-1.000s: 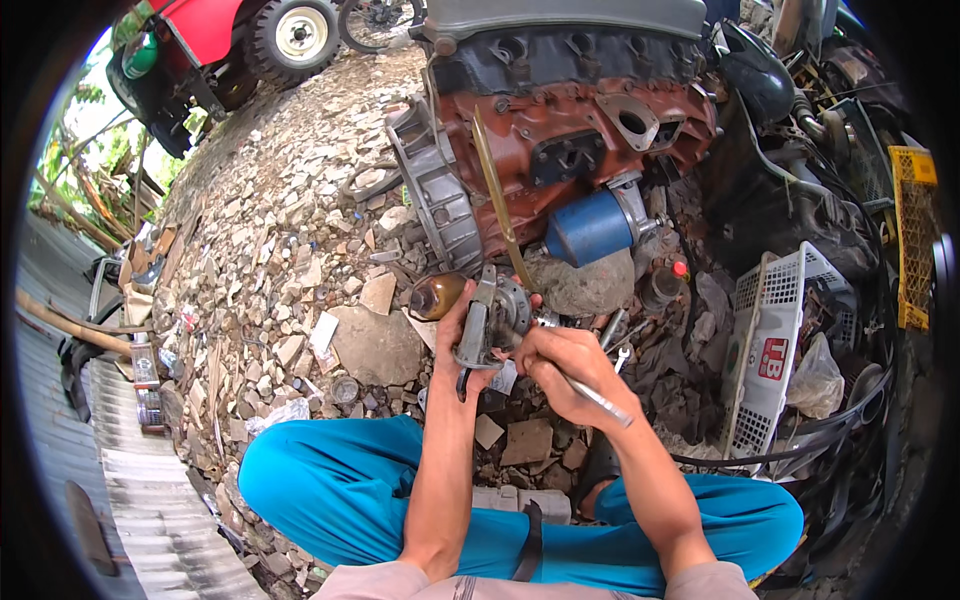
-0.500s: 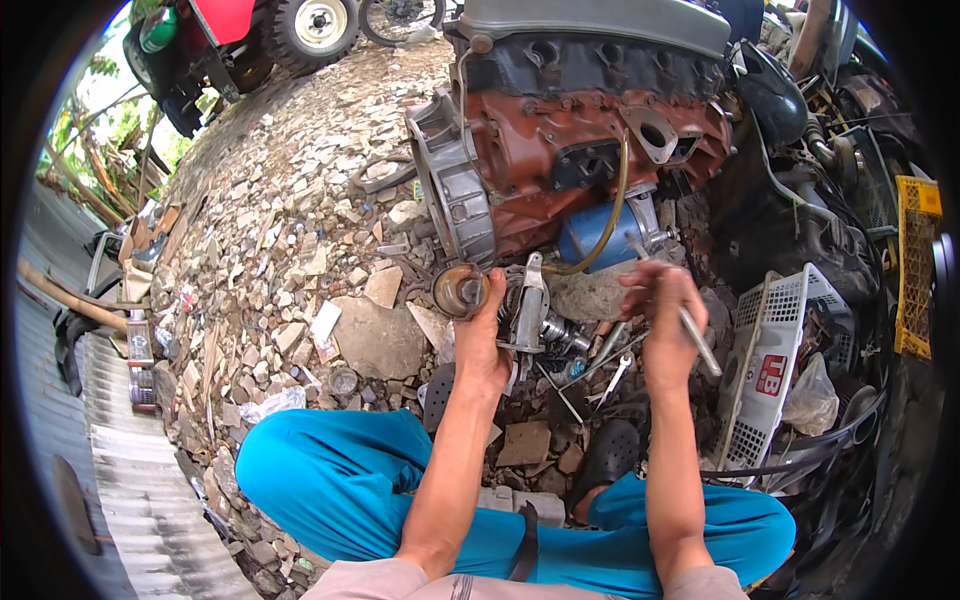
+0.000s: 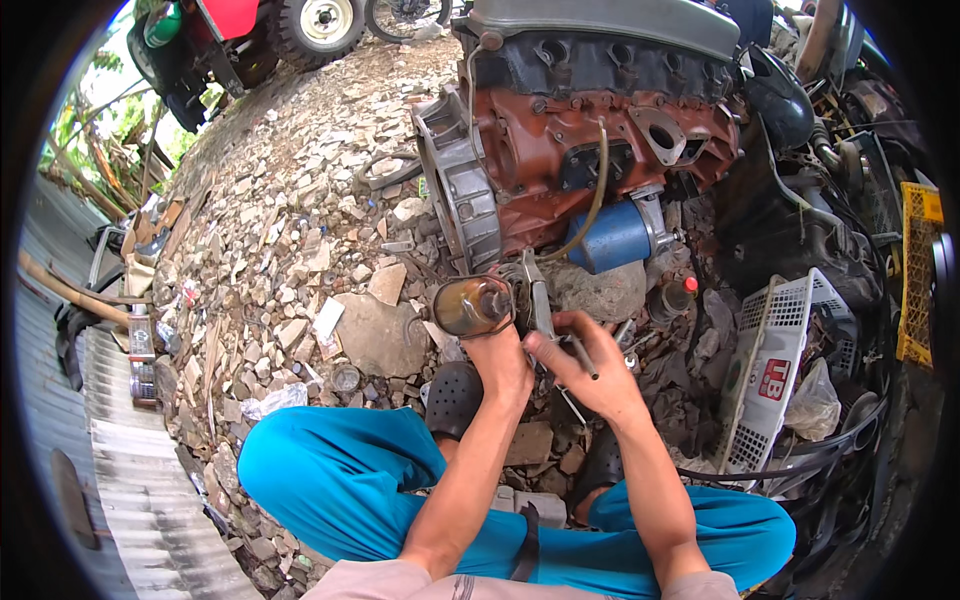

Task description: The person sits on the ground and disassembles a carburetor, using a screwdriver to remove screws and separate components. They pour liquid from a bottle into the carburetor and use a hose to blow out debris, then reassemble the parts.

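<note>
My left hand (image 3: 495, 360) is closed around a fuel pump assembly, with its brownish translucent bowl (image 3: 465, 305) tilted over the knuckles and its silver metal bracket (image 3: 535, 295) beside it. My right hand (image 3: 590, 365) is against the bracket's right side, fingers curled round a thin metal tool (image 3: 585, 355). A yellowish hose (image 3: 590, 208) hangs from the rust-red engine block (image 3: 500, 180) down behind the assembly. A blue cylindrical filter (image 3: 610, 238) on the engine sits just beyond my hands.
Stony rubble ground (image 3: 310, 230) lies left of the engine. A white perforated crate (image 3: 750, 430) and yellow crate (image 3: 918, 270) stand right. Corrugated sheets (image 3: 120, 450) lie left; a red vehicle (image 3: 210, 20) is at the back. A large stone (image 3: 600, 290) and red-capped bottle (image 3: 668, 298) are beside the pump.
My left hand has shifted right and turned the assembly, bringing the bowl over my knuckles. My right hand lifted away with the tool, then came back in against the bracket.
</note>
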A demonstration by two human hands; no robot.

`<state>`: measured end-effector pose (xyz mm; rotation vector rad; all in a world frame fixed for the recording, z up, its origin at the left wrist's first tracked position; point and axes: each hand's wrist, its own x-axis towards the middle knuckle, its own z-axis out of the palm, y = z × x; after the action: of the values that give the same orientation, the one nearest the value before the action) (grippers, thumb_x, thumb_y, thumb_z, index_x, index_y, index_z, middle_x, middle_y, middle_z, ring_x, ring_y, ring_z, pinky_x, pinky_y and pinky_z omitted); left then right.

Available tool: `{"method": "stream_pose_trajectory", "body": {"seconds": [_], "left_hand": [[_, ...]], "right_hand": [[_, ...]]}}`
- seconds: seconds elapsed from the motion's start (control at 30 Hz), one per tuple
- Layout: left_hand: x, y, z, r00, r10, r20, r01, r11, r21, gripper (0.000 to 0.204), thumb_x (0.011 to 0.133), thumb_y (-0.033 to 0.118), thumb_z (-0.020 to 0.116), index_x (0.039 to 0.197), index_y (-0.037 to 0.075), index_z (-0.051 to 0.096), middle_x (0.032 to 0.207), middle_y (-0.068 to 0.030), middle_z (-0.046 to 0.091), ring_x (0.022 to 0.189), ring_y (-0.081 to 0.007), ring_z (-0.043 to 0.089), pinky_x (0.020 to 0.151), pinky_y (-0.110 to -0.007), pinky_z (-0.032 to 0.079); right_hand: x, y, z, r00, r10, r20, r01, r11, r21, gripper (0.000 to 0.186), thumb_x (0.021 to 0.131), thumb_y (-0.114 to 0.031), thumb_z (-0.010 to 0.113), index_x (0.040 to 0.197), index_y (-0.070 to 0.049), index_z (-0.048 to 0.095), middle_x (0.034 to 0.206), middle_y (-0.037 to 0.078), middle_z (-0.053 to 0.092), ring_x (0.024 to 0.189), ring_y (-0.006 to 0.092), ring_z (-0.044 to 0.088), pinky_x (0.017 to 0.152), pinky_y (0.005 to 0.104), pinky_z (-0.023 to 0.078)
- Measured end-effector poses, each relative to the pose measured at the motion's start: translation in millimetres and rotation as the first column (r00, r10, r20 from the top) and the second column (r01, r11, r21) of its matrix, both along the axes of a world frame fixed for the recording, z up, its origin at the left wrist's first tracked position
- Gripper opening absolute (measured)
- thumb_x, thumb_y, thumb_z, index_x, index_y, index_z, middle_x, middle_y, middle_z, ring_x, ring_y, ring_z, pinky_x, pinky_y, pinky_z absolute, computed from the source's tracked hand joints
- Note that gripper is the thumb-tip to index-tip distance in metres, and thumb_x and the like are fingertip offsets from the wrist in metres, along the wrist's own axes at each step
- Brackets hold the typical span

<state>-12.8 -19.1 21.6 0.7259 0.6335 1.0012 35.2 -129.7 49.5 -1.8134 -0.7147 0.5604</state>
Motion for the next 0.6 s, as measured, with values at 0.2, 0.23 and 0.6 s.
{"method": "stream_pose_trajectory", "body": {"seconds": [0.2, 0.23, 0.6], "left_hand": [[-6.6, -1.6, 15.3, 0.997, -0.079, 0.017, 0.079, 0.997, -0.017, 0.039, 0.096, 0.020, 0.067, 0.126, 0.003, 0.050, 0.119, -0.0094, 0.061, 0.101, -0.0196, 0.064, 0.082, -0.034, 0.055], [-4.4, -3.0, 13.5, 0.995, -0.100, 0.016, 0.099, 0.993, 0.061, 0.044, 0.095, 0.019, 0.068, 0.130, 0.003, 0.048, 0.126, -0.0095, 0.059, 0.109, -0.0193, 0.062, 0.089, -0.033, 0.053], [-15.3, 3.0, -62.4, 0.694, -0.715, 0.083, 0.617, 0.650, 0.444, 0.118, 0.066, 0.051, 0.087, 0.154, 0.004, 0.023, 0.159, -0.0079, 0.026, 0.145, -0.0197, 0.029, 0.121, -0.041, 0.023]], "right_hand": [[-6.8, 10.2, 0.5, 0.993, -0.023, -0.113, 0.041, 0.986, 0.164, 0.054, 0.088, -0.034, 0.074, 0.114, 0.011, 0.059, 0.084, 0.016, 0.067, 0.079, 0.0157, 0.063, 0.070, 0.0305, 0.051], [-5.7, 11.1, -4.6, 0.989, -0.064, -0.135, 0.092, 0.974, 0.209, 0.051, 0.089, -0.031, 0.073, 0.114, 0.011, 0.059, 0.085, 0.015, 0.067, 0.080, 0.0149, 0.063, 0.070, 0.0298, 0.050], [45.1, -30.1, 29.6, 0.946, -0.299, 0.124, 0.242, 0.907, 0.344, 0.030, 0.075, -0.004, 0.074, 0.101, 0.008, 0.066, 0.086, 0.009, 0.069, 0.078, 0.0085, 0.062, 0.071, 0.0240, 0.050]]}}
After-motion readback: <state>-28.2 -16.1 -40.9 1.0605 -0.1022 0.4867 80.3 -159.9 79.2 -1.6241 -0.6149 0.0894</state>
